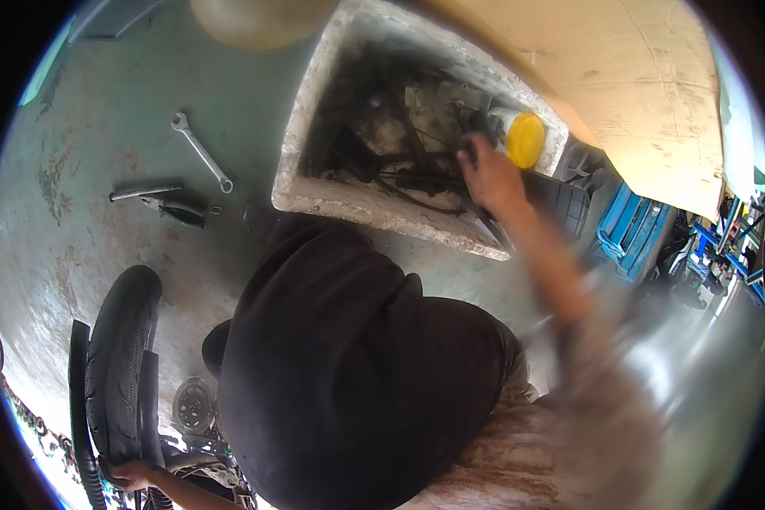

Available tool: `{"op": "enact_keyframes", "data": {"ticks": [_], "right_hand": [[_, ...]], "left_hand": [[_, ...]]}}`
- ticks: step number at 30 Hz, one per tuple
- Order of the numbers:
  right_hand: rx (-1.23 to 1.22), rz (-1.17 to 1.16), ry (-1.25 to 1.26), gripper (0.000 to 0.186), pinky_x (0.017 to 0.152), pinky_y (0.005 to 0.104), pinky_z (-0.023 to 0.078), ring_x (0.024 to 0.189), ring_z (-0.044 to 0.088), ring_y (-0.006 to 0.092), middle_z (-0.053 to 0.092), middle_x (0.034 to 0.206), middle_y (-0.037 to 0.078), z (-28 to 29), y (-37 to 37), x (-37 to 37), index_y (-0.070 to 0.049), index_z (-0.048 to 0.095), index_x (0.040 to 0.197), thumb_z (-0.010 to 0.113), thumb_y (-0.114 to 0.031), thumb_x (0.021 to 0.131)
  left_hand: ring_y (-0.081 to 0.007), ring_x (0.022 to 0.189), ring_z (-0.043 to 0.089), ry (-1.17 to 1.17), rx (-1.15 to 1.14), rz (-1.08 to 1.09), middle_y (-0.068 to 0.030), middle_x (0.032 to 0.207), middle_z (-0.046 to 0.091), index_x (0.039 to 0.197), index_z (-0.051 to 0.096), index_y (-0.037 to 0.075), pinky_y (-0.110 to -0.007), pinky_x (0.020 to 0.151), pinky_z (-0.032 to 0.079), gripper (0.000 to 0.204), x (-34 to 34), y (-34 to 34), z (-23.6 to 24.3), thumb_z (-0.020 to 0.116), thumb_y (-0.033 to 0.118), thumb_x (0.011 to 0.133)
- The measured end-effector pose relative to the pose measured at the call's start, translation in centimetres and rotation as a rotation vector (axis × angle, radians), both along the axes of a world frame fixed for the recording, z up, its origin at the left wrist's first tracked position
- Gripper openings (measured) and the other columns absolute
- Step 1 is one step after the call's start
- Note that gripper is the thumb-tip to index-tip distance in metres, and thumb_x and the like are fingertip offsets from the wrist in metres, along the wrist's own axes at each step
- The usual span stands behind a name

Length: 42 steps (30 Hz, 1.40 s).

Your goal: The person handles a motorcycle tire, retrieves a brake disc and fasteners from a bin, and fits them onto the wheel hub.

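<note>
From where I stand, the right hand [490, 174] is inside a scuffed white foam box [357, 208], fingers bent among dark, tangled parts [359, 157]; whether they clasp any, I cannot tell. The walls presumably corral loose pieces. The left hand [129, 474] touches a black treaded rubber tyre [123, 357], perhaps steadying it, its grip unclear. 1 silver metal wrench [201, 154] lies nearby, seemingly for easy reach.

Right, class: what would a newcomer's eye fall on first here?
Probably the bright yellow lid inside the right end of the grimy white box, with the right hand just left of it. Next, perhaps, the wrench on the floor left of the box, and the black tyre at lower left, the left hand by its lower end.
</note>
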State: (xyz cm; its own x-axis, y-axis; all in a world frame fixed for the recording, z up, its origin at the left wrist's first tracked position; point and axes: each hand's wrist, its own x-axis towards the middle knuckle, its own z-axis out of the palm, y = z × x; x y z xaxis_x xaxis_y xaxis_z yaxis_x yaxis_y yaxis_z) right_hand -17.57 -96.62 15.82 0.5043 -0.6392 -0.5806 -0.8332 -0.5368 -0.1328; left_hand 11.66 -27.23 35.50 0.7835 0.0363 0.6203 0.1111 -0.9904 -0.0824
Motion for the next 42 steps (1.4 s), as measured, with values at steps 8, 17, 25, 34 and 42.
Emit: {"op": "enact_keyframes", "data": {"ticks": [8, 17, 25, 34, 42], "right_hand": [[0.407, 0.177, 0.083, 0.048, 0.088, 0.0466, 0.048, 0.102, 0.060, 0.0373, 0.062, 0.108, 0.023, -3.1, 5.3, 2.0, -0.013, 0.044, 0.132, 0.053, -0.024, 0.087], [0.272, 0.231, 0.270, 0.029, 0.080, 0.0457, 0.049, 0.094, 0.061, 0.0358, 0.065, 0.095, 0.016, -0.1, 2.7, -0.1, -0.012, 0.053, 0.113, 0.057, -0.023, 0.086], [0.366, 0.088, 0.179, 0.013, 0.076, 0.0401, 0.047, 0.085, 0.063, 0.0283, 0.064, 0.087, 0.013, 3.4, -1.1, -2.4, -0.010, 0.058, 0.098, 0.059, -0.014, 0.085], [0.585, 0.242, 0.328, 0.029, 0.082, 0.0416, 0.049, 0.094, 0.062, 0.0326, 0.065, 0.104, 0.013, 2.3, -0.6, -7.2, -0.017, 0.062, 0.112, 0.062, -0.020, 0.084], [0.649, 0.195, 0.405, 0.032, 0.087, 0.0396, 0.048, 0.100, 0.061, 0.0302, 0.064, 0.110, 0.014, 2.6, -1.1, -6.3, -0.017, 0.063, 0.117, 0.060, -0.021, 0.085]], "left_hand": [[-0.0281, 0.091, 0.064, -0.040, -0.106, 0.001, -0.0123, 0.103, 0.067, 0.098, 0.068, 0.001, -0.037, 0.085, 0.051, 0.035, 0.2, 1.4, -0.3, 0.042, 0.024, 0.093], [-0.0264, 0.105, 0.061, 0.073, 0.057, 0.147, -0.0074, 0.116, 0.062, 0.113, 0.060, 0.011, -0.040, 0.090, 0.048, 0.031, -0.2, -0.3, -0.1, 0.036, 0.019, 0.095], [-0.0293, 0.090, 0.064, -0.068, 0.130, -0.035, -0.0113, 0.099, 0.068, 0.094, 0.071, 0.007, -0.041, 0.081, 0.051, 0.035, 0.1, 0.9, -0.4, 0.042, 0.027, 0.091], [-0.0293, 0.088, 0.065, -0.070, 0.057, 0.010, -0.0116, 0.096, 0.069, 0.093, 0.071, 0.006, -0.040, 0.079, 0.051, 0.035, -0.1, 0.1, -0.6, 0.042, 0.025, 0.090], [-0.0288, 0.101, 0.061, 0.017, 0.136, 0.019, -0.0107, 0.108, 0.063, 0.112, 0.057, 0.014, -0.040, 0.088, 0.046, 0.025, -0.3, 1.0, -0.6, 0.043, 0.018, 0.092]]}}
